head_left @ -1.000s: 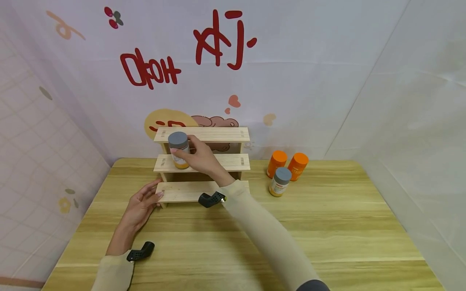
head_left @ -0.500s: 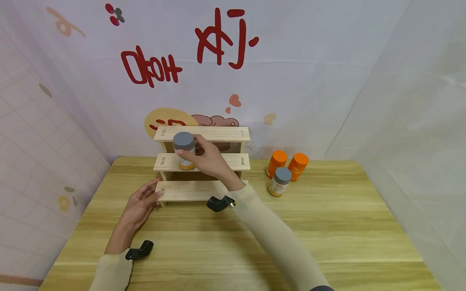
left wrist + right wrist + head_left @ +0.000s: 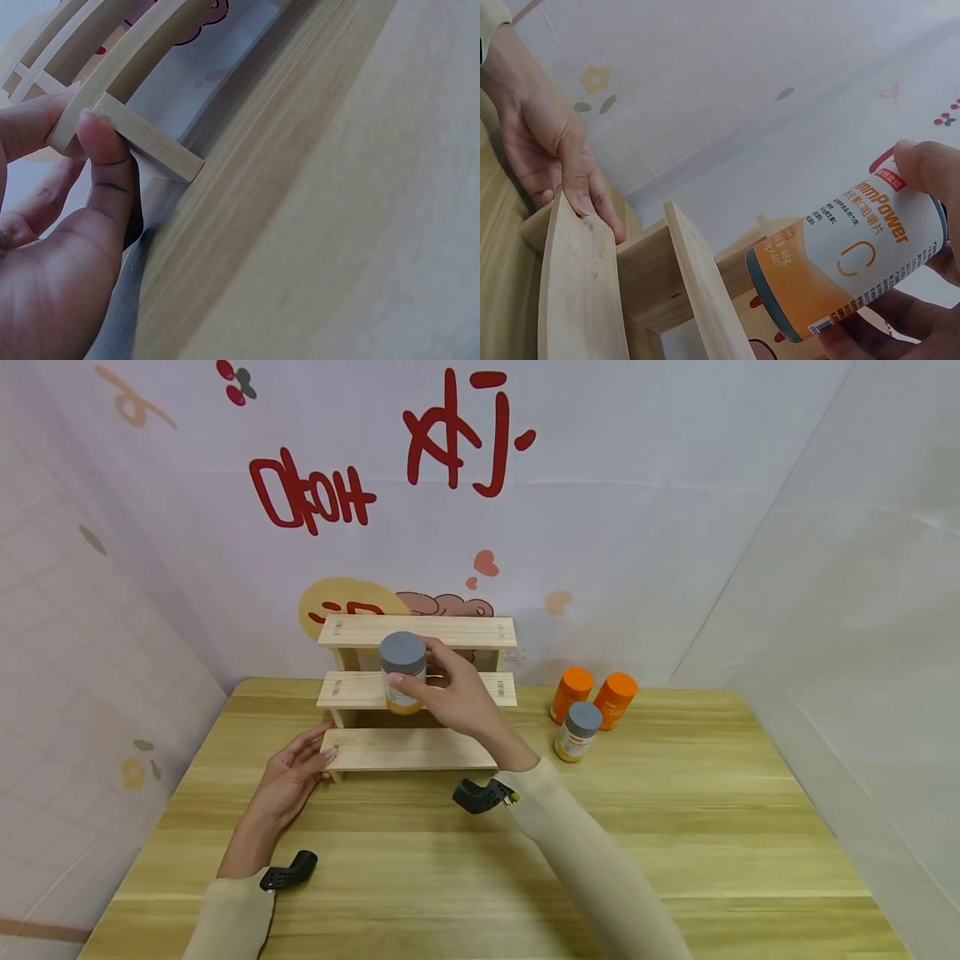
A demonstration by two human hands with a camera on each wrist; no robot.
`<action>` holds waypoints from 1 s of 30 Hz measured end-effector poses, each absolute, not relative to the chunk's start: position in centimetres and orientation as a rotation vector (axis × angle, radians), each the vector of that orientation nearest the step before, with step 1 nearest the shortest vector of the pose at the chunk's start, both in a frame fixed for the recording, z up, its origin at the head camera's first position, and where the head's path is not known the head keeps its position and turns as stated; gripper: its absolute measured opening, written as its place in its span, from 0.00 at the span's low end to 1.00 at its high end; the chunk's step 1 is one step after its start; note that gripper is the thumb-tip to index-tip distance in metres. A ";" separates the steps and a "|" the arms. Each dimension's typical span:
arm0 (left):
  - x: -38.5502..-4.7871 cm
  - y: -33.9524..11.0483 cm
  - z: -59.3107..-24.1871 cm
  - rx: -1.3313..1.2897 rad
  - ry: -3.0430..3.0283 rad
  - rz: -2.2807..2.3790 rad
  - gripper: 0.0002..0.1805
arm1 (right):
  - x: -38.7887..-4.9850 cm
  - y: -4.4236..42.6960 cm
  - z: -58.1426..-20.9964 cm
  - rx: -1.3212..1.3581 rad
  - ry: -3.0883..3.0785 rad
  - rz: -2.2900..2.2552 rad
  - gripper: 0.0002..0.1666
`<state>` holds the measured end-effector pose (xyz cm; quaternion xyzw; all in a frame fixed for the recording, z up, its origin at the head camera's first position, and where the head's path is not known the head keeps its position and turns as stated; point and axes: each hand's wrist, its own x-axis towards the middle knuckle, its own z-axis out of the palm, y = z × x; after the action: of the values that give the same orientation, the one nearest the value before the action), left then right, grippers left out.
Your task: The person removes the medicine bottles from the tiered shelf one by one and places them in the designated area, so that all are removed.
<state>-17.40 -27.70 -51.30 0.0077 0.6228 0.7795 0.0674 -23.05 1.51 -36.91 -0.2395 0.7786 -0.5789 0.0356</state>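
My right hand (image 3: 467, 700) grips a vitamin C tablet bottle (image 3: 402, 653) with a grey cap and a white and orange label. In the right wrist view its printed label (image 3: 840, 262) faces the camera, and the bottle looks held off the wood. From the head it appears in front of the middle step of a three-tier wooden shelf (image 3: 420, 750). At the left end of the lowest step, my left hand (image 3: 288, 781) holds the board, with the thumb (image 3: 105, 142) at its front edge and other fingers behind.
Right of the shelf, two orange bottles (image 3: 573, 695) (image 3: 617, 700) stand on the wooden table (image 3: 675, 827). A second grey-capped bottle (image 3: 577, 735) stands just in front of them. A printed cloth wall (image 3: 637, 527) rises behind the table.
My right hand has carried the grey-capped bottle rightward along the middle step, from near its left end toward its centre. The left hand has kept its hold on the lowest step.
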 end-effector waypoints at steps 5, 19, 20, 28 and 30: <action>-17.5 -27.7 -51.4 0.025 1.880 2.347 0.31 | -22.2 2.9 -37.1 -0.716 2.382 -1.830 0.33; -17.6 -28.0 -51.6 -0.011 1.861 2.344 0.34 | -20.1 7.0 -38.1 -0.710 2.302 -1.983 0.31; -17.6 -28.1 -51.6 -0.004 1.863 2.339 0.34 | -19.9 7.3 -38.1 -0.703 2.297 -1.994 0.32; -17.7 -27.9 -51.4 -0.021 1.858 2.342 0.33 | -19.2 10.3 -37.9 -0.676 2.333 -2.051 0.33; -17.6 -27.9 -51.3 -0.028 1.852 2.349 0.32 | -19.1 11.1 -37.9 -0.657 2.342 -2.062 0.32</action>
<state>-17.63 -27.87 -51.32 -0.0092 0.6174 0.7830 0.0752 -19.06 11.09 -37.86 -0.2058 0.7343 -0.6464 -0.0236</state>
